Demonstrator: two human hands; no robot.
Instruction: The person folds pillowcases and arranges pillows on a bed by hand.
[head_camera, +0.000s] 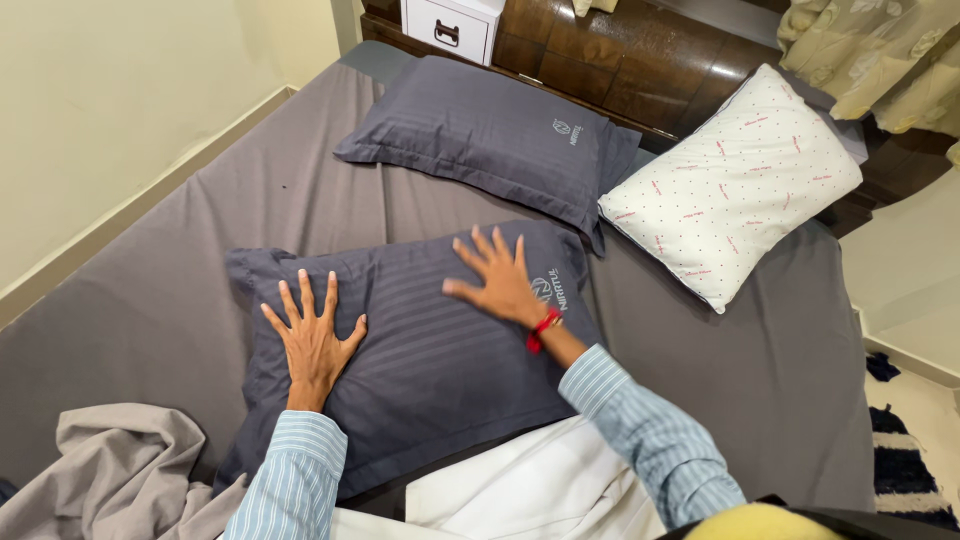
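- Pressing down with fingers spread wide, the left hand (312, 338) is lying flat on the near dark grey striped pillow (420, 350) at centre frame, grasping nothing.
- Resting palm-down on the same pillow's upper right part, the right hand (497, 278) is also lying splayed and released, a red thread band (543, 327) circling its wrist.
- Lying on the grey bedsheet (180, 290), that pillow is sitting just below a second dark grey pillow (490, 135) at upper centre.
- Leaning by the wooden headboard (620, 60) at upper right, a white dotted pillow (735, 185) is touching the second pillow's corner.
- Bunching at lower left, a crumpled beige cloth (110, 470) is lying beside the striped sleeves.
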